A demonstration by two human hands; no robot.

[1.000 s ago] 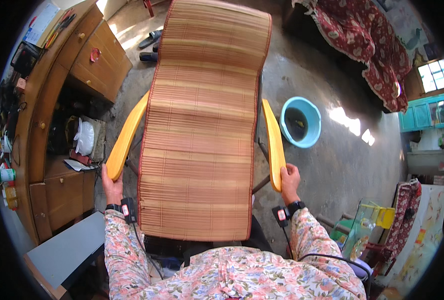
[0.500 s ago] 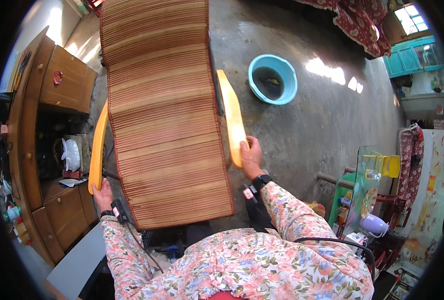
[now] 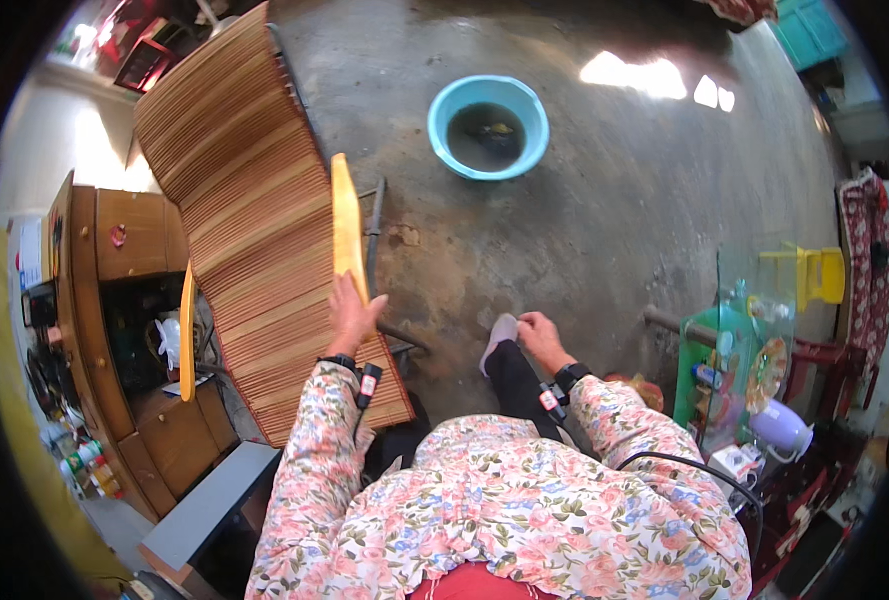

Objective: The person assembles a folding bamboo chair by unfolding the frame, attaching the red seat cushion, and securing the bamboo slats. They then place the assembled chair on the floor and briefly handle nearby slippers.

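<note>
A reclining chair stands to my left, covered with a brown striped bamboo mat (image 3: 255, 200). My left hand (image 3: 352, 318) is closed around the near part of the chair's right yellow armrest (image 3: 346, 225), its thumb on the right side. The chair's left armrest (image 3: 187, 340) shows beyond the mat, with no hand on it. My right hand (image 3: 543, 340) hangs over the floor just right of my foot (image 3: 502, 332), its fingers curled and nothing visible in them. Both wrists wear black bands with small devices.
A light-blue basin (image 3: 540, 125) of dark water stands on the concrete floor ahead. Wooden cabinets (image 3: 170, 440) line the left, near a grey-topped bench (image 3: 210, 500). To the right are a green rack (image 3: 700, 355), a purple jug (image 3: 780, 428) and a yellow stool (image 3: 820, 275).
My left hand has moved from the left armrest to the right one. The right hand has let go of that armrest and moved right. The view has turned, putting the chair farther left.
</note>
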